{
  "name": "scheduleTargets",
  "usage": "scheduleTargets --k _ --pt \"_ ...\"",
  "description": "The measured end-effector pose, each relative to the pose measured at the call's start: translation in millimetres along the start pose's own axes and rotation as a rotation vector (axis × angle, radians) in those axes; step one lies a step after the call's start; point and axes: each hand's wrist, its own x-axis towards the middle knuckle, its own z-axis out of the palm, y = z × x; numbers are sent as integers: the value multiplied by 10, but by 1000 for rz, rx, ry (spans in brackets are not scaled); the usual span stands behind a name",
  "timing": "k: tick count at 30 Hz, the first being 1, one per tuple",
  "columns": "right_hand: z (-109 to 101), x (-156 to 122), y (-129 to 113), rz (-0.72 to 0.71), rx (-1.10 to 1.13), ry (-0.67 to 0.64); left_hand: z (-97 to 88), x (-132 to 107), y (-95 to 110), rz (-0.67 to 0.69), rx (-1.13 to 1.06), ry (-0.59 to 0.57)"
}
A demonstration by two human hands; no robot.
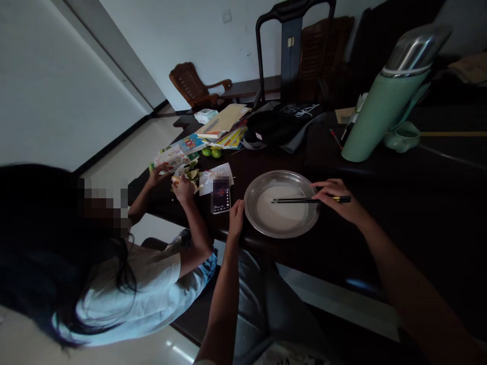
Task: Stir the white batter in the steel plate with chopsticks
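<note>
Right hand, at 3 o'clock of a round metal plate, is closed on a pair of black chopsticks, thumb & fingers pinched round them. The tips reach level over the pale liquid at approx. the plate's centre. Left hand rests loose & empty on the worktop edge at 8 o'clock, just beside the rim. A phone lies at 9 o'clock, a 2nd person's hand beyond it. A green flask stands at 1 o'clock. Risk, prob.: the plate is near the edge & unheld, so a hard push w/ the chopsticks could slide it or slop liquid toward the phone.
</note>
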Motion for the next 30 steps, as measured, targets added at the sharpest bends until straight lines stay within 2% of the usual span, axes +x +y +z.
scheduleTargets --k 4,10,15,17,22,27,30 --pt "-103 -16 29 34 14 88 -2 -5 0 20 0 -4" --pt "23 -30 -7 -17 22 -43 11 -15 5 -11 -6 -4" --pt "-88 -15 48 8 16 108 0 -10 -12 -2 10 -10" --pt "-104 -20 47 -2 57 94 -1 -9 -8 1 19 -17" --pt "28 -20 10 -20 54 -18 12 -14 7 3 11 -22" --pt "-78 -17 82 -8 38 115 6 -17 9 -15 25 -14" --pt "-79 -25 82 -21 59 77 10 -18 15 -8 18 -22"
